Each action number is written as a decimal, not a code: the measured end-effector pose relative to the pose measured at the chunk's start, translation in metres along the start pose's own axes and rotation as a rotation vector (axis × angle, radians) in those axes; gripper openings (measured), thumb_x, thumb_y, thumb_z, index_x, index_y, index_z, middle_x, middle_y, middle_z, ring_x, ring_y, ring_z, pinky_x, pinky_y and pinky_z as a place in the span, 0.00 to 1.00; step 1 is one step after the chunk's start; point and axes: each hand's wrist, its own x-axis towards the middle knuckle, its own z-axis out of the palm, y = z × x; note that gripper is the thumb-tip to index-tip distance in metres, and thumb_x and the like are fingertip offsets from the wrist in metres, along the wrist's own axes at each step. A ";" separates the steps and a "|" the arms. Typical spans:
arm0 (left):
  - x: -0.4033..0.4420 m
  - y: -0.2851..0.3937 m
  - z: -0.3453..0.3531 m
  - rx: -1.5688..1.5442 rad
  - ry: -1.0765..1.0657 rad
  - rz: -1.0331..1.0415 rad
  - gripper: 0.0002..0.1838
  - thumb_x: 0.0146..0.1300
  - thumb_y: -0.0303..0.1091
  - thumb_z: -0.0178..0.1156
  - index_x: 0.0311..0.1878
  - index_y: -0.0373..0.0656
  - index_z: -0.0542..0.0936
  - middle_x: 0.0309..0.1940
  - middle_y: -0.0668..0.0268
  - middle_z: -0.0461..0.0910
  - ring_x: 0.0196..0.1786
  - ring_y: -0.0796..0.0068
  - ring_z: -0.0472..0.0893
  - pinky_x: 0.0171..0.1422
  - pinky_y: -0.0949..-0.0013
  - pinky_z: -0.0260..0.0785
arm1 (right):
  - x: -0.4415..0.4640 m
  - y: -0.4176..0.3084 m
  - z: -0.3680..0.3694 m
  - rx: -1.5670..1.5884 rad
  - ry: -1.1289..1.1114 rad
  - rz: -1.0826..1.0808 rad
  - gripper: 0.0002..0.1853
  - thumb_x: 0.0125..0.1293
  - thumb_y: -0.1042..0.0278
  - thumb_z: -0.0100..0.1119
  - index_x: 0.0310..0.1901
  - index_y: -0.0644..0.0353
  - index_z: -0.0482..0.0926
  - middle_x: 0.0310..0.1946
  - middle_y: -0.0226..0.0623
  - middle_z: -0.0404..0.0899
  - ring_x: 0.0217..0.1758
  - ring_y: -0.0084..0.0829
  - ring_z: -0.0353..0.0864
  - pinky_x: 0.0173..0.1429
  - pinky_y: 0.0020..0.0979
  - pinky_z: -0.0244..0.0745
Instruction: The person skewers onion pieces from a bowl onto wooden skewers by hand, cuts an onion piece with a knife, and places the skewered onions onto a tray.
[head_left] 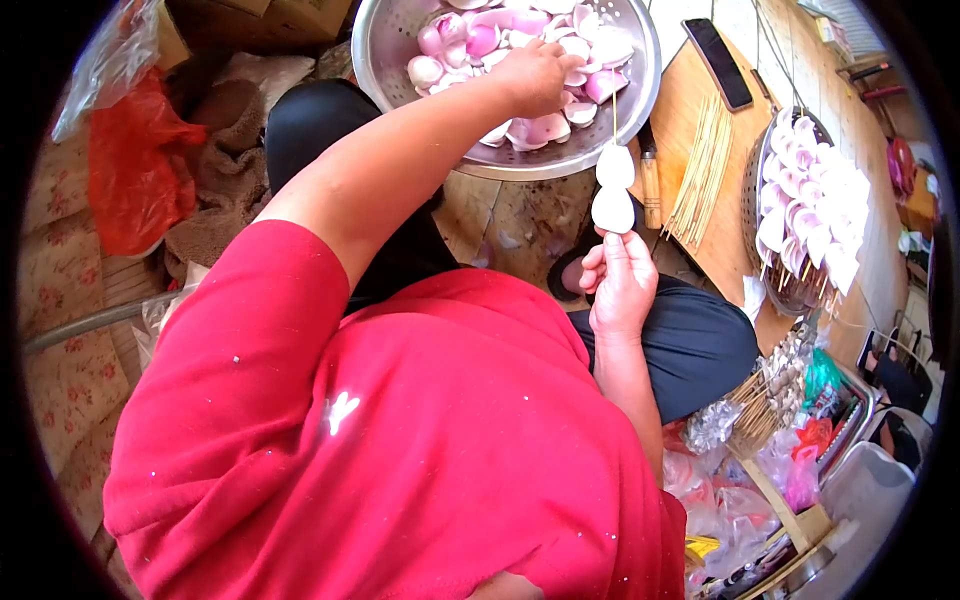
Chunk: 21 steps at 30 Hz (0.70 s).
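Observation:
My right hand [622,280] pinches the bottom of a bamboo skewer [615,120] threaded with two pale onion pieces [613,190], one above the other. The skewer's bare end points up, over the rim of a metal colander [372,60]. Inside the colander lie many loose pink and white onion pieces [540,130]. My left hand [540,78] reaches down among them, fingers bent and close together; what is between the fingertips is hidden.
On a wooden board [665,95] lie a black phone [717,63], a bundle of bare skewers [702,170] and a wooden-handled knife [651,190]. Beside it, a dark basket [752,190] holds filled onion skewers [810,200]. Plastic bags [735,510] crowd the lower right; a red bag [140,170] hangs left.

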 end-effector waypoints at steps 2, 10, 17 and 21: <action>-0.003 0.006 -0.007 0.024 -0.069 0.002 0.26 0.57 0.41 0.56 0.62 0.54 0.68 0.58 0.58 0.69 0.63 0.56 0.65 0.64 0.59 0.60 | 0.001 0.001 0.000 -0.004 -0.002 0.007 0.11 0.69 0.65 0.49 0.42 0.64 0.75 0.18 0.27 0.73 0.13 0.14 0.67 0.16 0.15 0.57; -0.006 0.005 -0.039 -0.074 -0.409 -0.183 0.21 0.53 0.46 0.58 0.49 0.51 0.77 0.43 0.59 0.80 0.49 0.62 0.77 0.52 0.61 0.69 | 0.001 0.000 0.001 -0.002 -0.007 0.026 0.10 0.69 0.65 0.48 0.41 0.62 0.76 0.18 0.27 0.73 0.14 0.13 0.66 0.17 0.15 0.58; -0.027 -0.001 -0.057 -0.248 -0.582 -0.088 0.16 0.51 0.45 0.63 0.30 0.40 0.81 0.26 0.60 0.81 0.30 0.70 0.78 0.39 0.67 0.70 | 0.000 -0.002 0.001 0.010 -0.021 0.022 0.10 0.69 0.65 0.48 0.41 0.62 0.76 0.18 0.27 0.73 0.14 0.13 0.66 0.17 0.15 0.58; -0.024 0.001 -0.062 -0.254 -0.476 -0.106 0.15 0.51 0.42 0.64 0.35 0.40 0.82 0.29 0.59 0.82 0.33 0.67 0.80 0.41 0.66 0.70 | -0.001 -0.004 0.002 0.004 -0.033 0.021 0.10 0.69 0.65 0.48 0.41 0.63 0.75 0.18 0.27 0.73 0.14 0.13 0.66 0.17 0.15 0.58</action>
